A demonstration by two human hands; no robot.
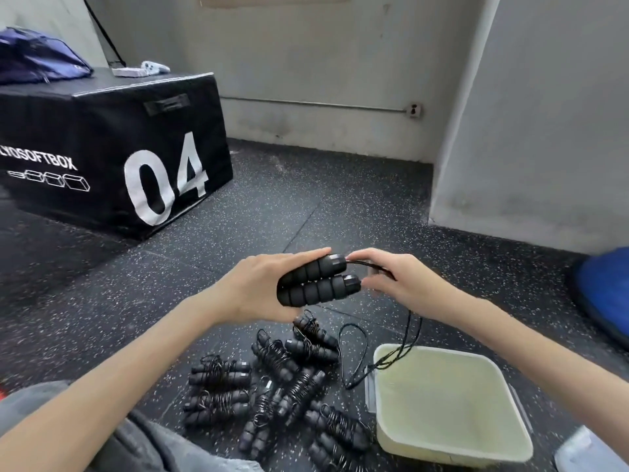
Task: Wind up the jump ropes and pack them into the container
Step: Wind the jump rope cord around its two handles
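My left hand (258, 284) grips two black foam jump rope handles (318, 281) side by side, held in the air above the floor. My right hand (391, 279) pinches the thin black cord (413, 332) where it leaves the handle caps. The cord hangs down in loose loops, partly over the rim of a pale square container (510, 413) on the floor at the lower right. The container looks empty inside. A pile of several wound jump ropes (282, 383) lies on the floor below my hands, left of the container.
A black soft plyo box marked 04 (112, 144) stands at the left with a dark blue bag (37, 59) on top. Grey walls close the back and right. A blue object (602, 287) sits at the right edge. A clear lid (592, 451) lies beside the container.
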